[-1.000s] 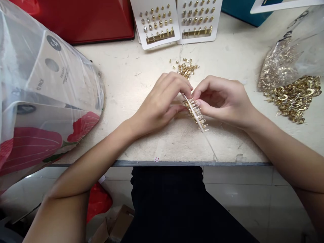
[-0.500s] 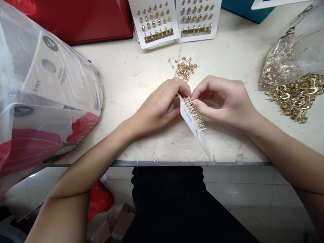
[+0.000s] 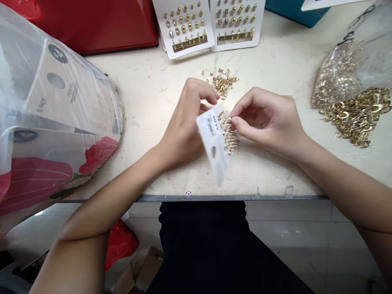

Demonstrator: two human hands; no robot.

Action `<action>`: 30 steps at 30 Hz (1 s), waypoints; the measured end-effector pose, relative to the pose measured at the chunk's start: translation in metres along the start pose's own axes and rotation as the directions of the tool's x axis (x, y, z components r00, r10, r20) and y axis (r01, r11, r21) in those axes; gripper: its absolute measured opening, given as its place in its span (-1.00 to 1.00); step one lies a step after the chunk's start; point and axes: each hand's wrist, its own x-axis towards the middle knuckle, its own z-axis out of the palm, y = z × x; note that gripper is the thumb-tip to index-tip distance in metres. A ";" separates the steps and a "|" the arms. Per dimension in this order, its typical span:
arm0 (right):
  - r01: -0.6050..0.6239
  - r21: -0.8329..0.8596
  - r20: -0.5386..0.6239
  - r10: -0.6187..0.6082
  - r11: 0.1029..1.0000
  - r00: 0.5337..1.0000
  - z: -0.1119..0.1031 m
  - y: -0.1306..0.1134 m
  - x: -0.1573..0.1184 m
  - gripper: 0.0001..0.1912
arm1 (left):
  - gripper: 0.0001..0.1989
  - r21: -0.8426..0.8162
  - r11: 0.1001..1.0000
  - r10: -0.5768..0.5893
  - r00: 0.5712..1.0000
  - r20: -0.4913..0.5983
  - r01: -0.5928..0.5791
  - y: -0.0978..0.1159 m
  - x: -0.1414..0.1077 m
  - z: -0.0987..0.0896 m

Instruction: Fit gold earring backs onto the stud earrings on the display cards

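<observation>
A white earring card [image 3: 214,141] is tilted in my left hand [image 3: 186,122], its printed back with a price label facing up toward the camera. Gold posts and backs stick out from the card's right side. The left fingers are bent behind the card and partly hidden. My right hand [image 3: 266,122] has thumb and index finger pinched at the posts on the card, on something tiny and gold that I cannot make out. Just beyond the hands lies a small pile of gold earring backs [image 3: 223,85].
Two filled earring cards [image 3: 183,28] [image 3: 237,24] lie at the back beside a red box [image 3: 116,24] and a teal box [image 3: 297,10]. A large plastic bag [image 3: 61,118] stands left. At right, a clear bag [image 3: 339,73] spills gold hoops [image 3: 355,116].
The card has turned so more of its printed back shows, its lower end swinging left. My left index finger has lifted away from my right fingertips.
</observation>
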 end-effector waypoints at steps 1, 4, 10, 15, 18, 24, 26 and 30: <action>0.005 -0.004 -0.023 -0.005 1.000 1.000 0.001 0.000 -0.001 -0.86 | -0.75 0.066 0.997 -0.029 0.999 -0.023 0.030 0.003 0.002 0.000; 0.029 -0.045 -0.085 -0.032 0.999 0.996 0.006 0.001 -0.003 -0.87 | -0.61 0.102 0.962 -0.259 0.963 0.071 0.251 0.016 0.007 -0.004; 0.091 -0.125 -0.145 -0.109 0.988 0.983 0.011 0.002 -0.006 -0.86 | -0.61 -0.175 0.794 -0.545 0.810 0.218 0.582 0.029 0.008 -0.007; 0.031 -0.094 -0.129 -0.043 0.995 0.991 0.011 0.002 -0.006 -0.87 | -0.54 -0.269 0.770 -0.544 0.815 0.197 0.579 0.021 0.004 -0.004; 0.056 -0.091 -0.129 -0.067 0.994 0.989 0.011 0.002 -0.006 -0.87 | -0.50 -0.299 0.800 -0.494 0.854 0.167 0.521 0.018 0.004 -0.003; 0.063 -0.107 -0.123 -0.076 0.992 0.990 0.012 0.002 -0.005 -0.89 | -0.39 -0.365 0.833 -0.389 0.909 0.149 0.416 0.013 0.002 -0.003; 0.071 -0.108 -0.121 -0.084 0.992 0.989 0.012 0.001 -0.005 -0.88 | -0.40 -0.363 0.837 -0.385 0.912 0.144 0.410 0.012 0.001 -0.002; 0.090 -0.109 -0.124 -0.103 0.990 0.987 0.012 0.001 -0.006 -0.87 | -0.46 -0.337 0.841 -0.407 0.905 0.120 0.423 0.013 0.002 -0.001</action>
